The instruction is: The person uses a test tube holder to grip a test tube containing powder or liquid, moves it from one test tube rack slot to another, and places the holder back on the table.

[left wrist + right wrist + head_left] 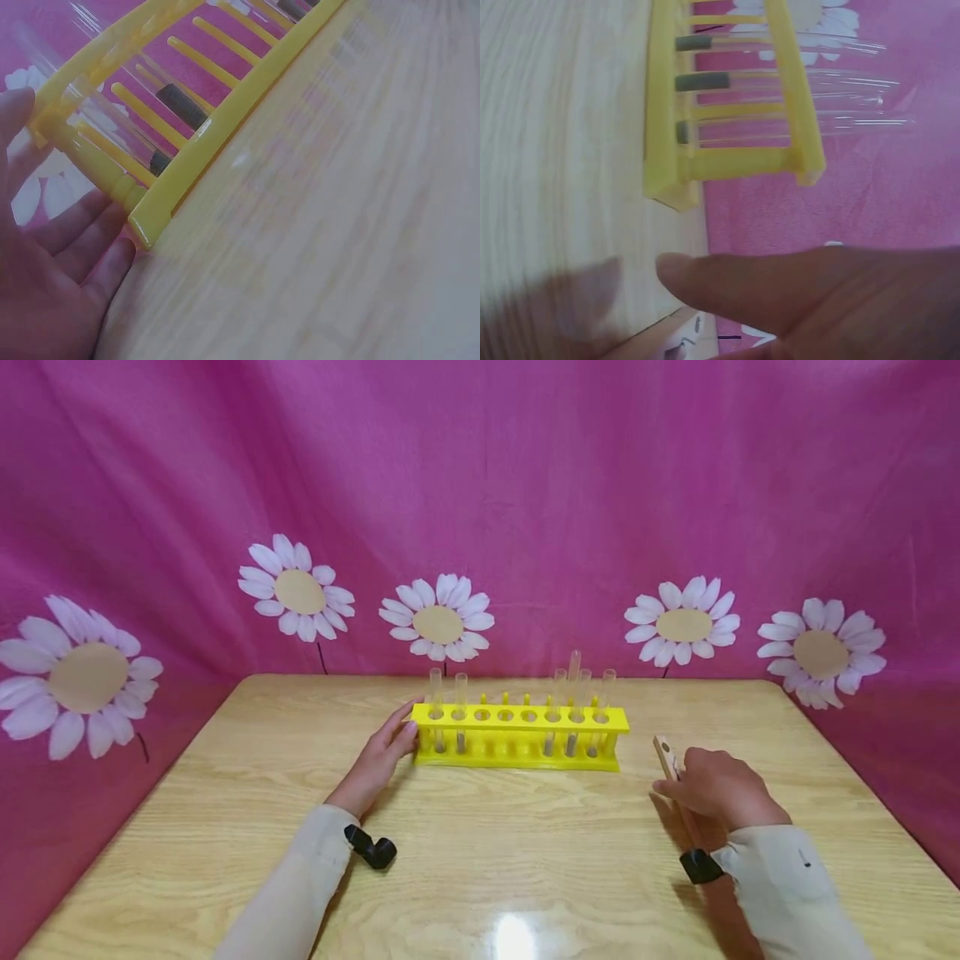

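Note:
A yellow test tube rack [517, 762] stands on the table. My left hand [381, 760] holds its left end, with the fingers about the end post [94, 161] in the left wrist view. Two clear test tubes [436, 689] stand at the rack's left, three more [607, 685] at its right, with dark grey matter [703, 80] at their bottoms. Another tube [575, 660] rises behind the right group. Right of the rack, my right hand [720, 787] grips a wooden test tube holder [666, 758] from above. Its lower part is partly hidden.
The light wooden table [450, 860] reaches back to a pink curtain [525, 510] printed with white daisies. Black wrist cameras [371, 849] sit at both cuffs. Yellow pegs [506, 698] stick up along the rack's back.

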`<act>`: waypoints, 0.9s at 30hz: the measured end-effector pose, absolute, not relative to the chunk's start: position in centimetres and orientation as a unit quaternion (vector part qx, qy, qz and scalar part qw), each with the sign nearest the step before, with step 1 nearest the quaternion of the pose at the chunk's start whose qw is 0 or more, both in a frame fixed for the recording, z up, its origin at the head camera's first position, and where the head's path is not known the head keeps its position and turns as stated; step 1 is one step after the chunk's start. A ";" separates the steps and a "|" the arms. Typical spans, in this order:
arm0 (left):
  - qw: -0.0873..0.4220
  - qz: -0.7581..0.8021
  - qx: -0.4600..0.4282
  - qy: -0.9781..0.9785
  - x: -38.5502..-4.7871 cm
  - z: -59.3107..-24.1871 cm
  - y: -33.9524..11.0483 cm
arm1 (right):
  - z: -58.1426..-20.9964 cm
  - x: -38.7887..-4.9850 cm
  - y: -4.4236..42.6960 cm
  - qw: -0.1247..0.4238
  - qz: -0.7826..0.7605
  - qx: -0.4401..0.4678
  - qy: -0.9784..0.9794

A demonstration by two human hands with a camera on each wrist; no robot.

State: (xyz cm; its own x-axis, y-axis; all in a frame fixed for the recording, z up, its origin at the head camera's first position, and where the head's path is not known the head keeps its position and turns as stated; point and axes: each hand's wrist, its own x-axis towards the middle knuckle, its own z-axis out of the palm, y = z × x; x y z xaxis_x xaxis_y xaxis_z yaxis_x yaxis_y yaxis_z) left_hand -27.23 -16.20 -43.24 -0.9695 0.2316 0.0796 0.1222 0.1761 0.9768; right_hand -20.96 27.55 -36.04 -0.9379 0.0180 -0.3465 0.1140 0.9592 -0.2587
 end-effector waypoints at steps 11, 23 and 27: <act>0.040 0.639 0.111 0.760 -27.3 -43.4 -16.2 | -36.6 -21.3 27.1 0.136 -0.098 0.035 0.985; 0.049 0.632 0.098 0.768 -27.3 -43.4 -16.0 | -36.8 -21.5 27.5 0.134 -0.090 0.046 0.986; 0.043 0.634 0.106 0.764 -27.3 -43.3 -16.1 | -36.8 -21.6 27.3 0.131 -0.087 0.053 0.986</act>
State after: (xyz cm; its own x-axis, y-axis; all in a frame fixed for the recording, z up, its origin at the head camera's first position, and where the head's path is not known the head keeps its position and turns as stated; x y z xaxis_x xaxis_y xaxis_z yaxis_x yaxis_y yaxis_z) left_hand -27.25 -16.13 -43.32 -0.9736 0.2174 0.0689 0.1078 0.1723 0.9791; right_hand -21.58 27.33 -36.77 -0.9599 0.0810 -0.2683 0.1267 0.9793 -0.1578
